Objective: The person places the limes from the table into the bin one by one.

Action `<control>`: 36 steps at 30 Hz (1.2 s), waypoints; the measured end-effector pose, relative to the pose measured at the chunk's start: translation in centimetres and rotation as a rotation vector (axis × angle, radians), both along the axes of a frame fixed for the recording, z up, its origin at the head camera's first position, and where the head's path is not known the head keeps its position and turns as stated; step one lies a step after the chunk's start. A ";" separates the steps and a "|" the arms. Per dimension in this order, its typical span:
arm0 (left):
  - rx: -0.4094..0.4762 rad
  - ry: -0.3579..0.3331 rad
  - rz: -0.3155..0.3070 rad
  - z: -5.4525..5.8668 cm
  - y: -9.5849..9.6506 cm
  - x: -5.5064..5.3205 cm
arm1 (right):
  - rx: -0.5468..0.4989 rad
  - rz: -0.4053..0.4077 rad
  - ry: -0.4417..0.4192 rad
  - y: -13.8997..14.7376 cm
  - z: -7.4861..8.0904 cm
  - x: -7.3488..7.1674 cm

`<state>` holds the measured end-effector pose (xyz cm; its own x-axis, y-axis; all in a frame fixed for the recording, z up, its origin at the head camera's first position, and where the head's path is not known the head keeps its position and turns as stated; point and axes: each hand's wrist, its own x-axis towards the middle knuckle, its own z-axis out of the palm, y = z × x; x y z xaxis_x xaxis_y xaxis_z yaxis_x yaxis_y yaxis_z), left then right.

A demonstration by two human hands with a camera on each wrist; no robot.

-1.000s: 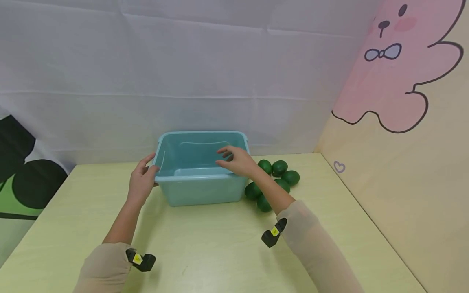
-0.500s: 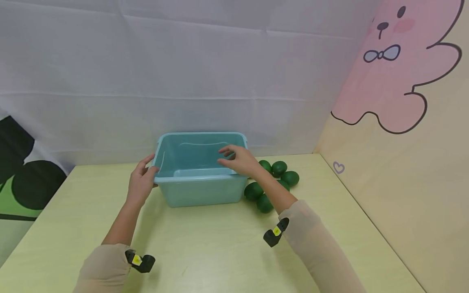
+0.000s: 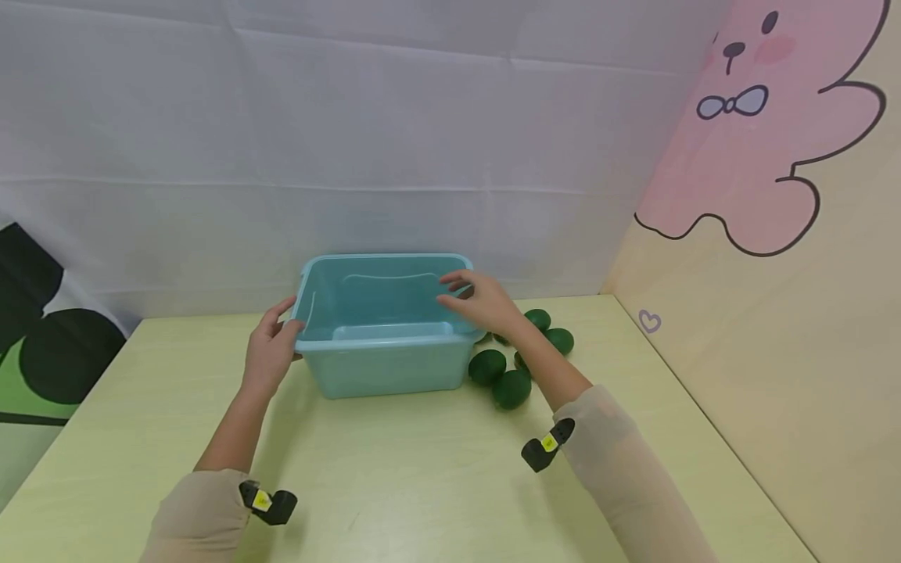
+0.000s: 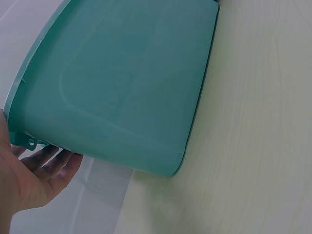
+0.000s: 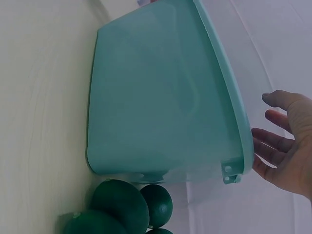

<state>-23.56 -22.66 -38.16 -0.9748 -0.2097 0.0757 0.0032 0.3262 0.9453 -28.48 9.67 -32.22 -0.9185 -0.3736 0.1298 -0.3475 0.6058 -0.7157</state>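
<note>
A light blue-green plastic tub (image 3: 387,367) stands on the table, its inside bare in the head view. My left hand (image 3: 271,350) grips its left rim, thumb over the edge and fingers behind the outer wall. Over the right rim hovers my right hand (image 3: 487,303), fingers loosely bent and apart, holding nothing. In the right wrist view, the fingers of that hand (image 5: 292,146) overlap the tub's rim (image 5: 239,107). Several dark green rounded fruits (image 3: 512,389) lie beside the tub's right side, partly hidden under my right forearm.
The pale wooden table (image 3: 394,477) ends at a white cloth backdrop (image 3: 387,141) close behind the tub. A cream wall (image 3: 774,352) with a pink bear drawing (image 3: 746,172) borders the right edge.
My right hand has moved right, from over the tub's inside to its right rim, covering some back fruits and uncovering the front ones. The left hand keeps its hold on the tub.
</note>
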 end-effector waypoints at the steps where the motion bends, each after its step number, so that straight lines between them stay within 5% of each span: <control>1: -0.001 0.000 0.001 0.0 0.0 0.0 | 0.003 -0.005 0.006 0.1 0.1 0.0; 36: 0.002 -0.011 0.007 0.1 0.2 0.3 | 0.029 -0.140 0.019 8.0 -0.3 0.6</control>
